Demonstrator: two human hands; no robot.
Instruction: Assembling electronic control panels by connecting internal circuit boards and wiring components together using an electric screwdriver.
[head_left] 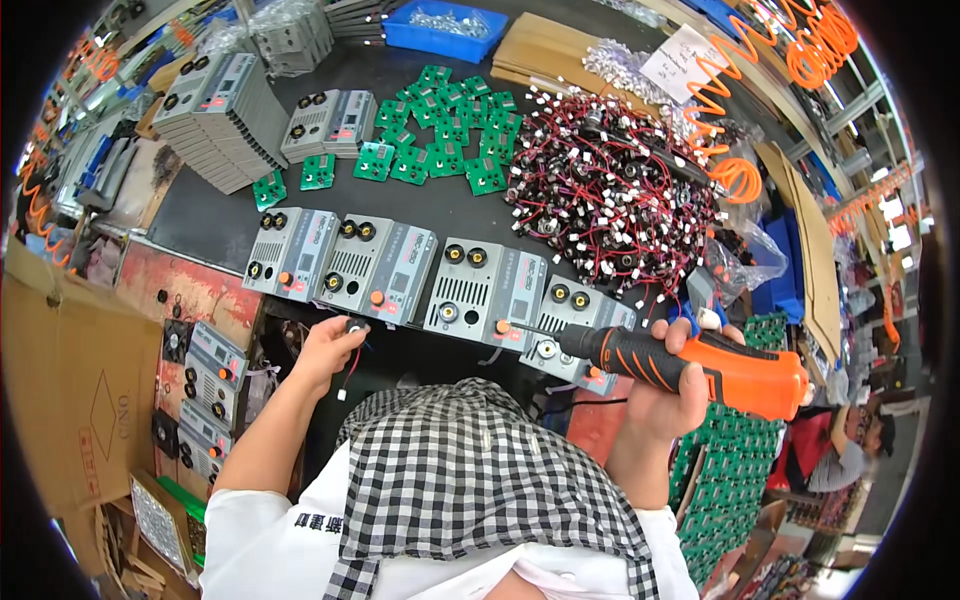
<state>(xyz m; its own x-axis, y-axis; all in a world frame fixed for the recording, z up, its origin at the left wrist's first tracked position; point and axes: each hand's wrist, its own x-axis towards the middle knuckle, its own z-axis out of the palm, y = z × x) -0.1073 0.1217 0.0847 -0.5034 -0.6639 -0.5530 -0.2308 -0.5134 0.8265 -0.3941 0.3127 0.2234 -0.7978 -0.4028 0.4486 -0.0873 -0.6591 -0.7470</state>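
My left hand (328,352) pinches a small round black part (355,325) with thin wires and a white plug hanging below it. It is near the lower edge of the second grey panel (350,265) in a row of several. Closed around an orange-and-black power screwdriver (740,375), my right hand (672,398) keeps the tool almost level, pointing left. Its thin bit reaches the orange knob (502,327) on the third panel (488,285); whether they touch, I cannot tell. Under the tool lies a fourth panel (570,350), partly covered.
Beyond the row lie green circuit boards (440,125) and a heap of wired black parts (610,190). Stacked grey panels (225,120) stand far left, a blue bin (445,30) at the back. Orange coiled hoses (735,180) hang at right; a cardboard box (75,380) stands left.
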